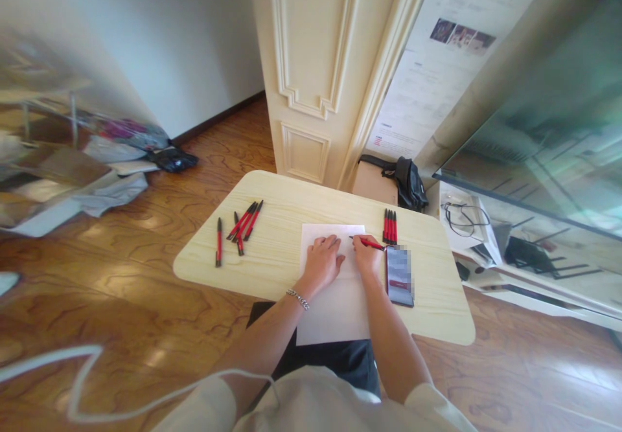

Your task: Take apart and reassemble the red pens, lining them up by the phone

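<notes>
My right hand (368, 257) grips a red and black pen (372, 244), its tip pointing left over the upper right part of a white sheet of paper (335, 315). Whether the tip touches the paper I cannot tell. Flat on the same sheet lies my left hand (322, 260), fingers stretched out and holding nothing; a chain bracelet is on that wrist. Just right of my right hand a smartphone (399, 276) rests on the table with its screen lit. Beyond the phone, several red and black pens (389, 227) lie side by side in a row.
On the left of the pale wooden table (282, 225) several more red pens (245, 221) are scattered, one pen (218, 243) apart from them. A black bag (411, 182) sits on a box past the far edge. A white cable (146, 412) runs across the lower left.
</notes>
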A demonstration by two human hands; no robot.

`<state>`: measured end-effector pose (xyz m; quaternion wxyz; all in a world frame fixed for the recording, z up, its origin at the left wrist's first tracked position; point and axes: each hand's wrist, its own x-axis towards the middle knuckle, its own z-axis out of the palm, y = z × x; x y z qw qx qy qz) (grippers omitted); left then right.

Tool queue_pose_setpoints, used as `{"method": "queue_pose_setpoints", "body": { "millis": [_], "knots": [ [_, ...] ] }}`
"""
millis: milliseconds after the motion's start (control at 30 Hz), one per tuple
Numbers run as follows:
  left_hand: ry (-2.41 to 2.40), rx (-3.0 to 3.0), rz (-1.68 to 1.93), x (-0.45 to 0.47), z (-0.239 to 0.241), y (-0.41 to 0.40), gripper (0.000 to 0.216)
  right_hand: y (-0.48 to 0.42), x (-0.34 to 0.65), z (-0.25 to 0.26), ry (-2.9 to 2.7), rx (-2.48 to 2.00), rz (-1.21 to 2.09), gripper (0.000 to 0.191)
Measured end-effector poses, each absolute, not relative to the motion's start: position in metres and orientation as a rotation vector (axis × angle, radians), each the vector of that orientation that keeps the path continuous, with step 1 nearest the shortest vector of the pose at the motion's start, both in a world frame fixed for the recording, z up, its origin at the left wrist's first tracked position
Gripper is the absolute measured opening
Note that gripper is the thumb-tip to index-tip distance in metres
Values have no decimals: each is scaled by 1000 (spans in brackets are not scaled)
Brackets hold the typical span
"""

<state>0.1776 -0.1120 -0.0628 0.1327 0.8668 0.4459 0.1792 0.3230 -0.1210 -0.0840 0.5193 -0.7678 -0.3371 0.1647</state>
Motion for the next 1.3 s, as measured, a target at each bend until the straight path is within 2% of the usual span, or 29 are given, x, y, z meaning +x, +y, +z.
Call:
{"method": "queue_pose_setpoints", "body": {
  "millis": [300, 433, 667, 800, 900, 967, 1300],
  "knots": [
    [1297, 2503, 509, 178, -62, -112, 43, -119, 325, -79, -692, -1776, 505, 26],
    [1294, 2499, 514, 178, -63, -110, 42, -122, 326, -73, -561, -1510, 625, 37],
    [1277, 2452, 546, 181, -67, -104, 39, -141, 324, -46, -463, -998, 998, 24],
    [1151, 2377, 726, 175, -63, -106, 28, -152, 330, -33, -315, -806, 1160, 34],
    [1083, 2275, 911, 166, -58, -114, 23, -159, 339, -28, -268, -696, 1295, 55],
    [1086, 2204, 980, 159, -57, -121, 22, -162, 344, -27, -268, -662, 1342, 62],
    [1116, 1909, 879, 146, -42, -152, 24, -163, 340, -27, -199, -671, 1310, 57]
  ]
}}
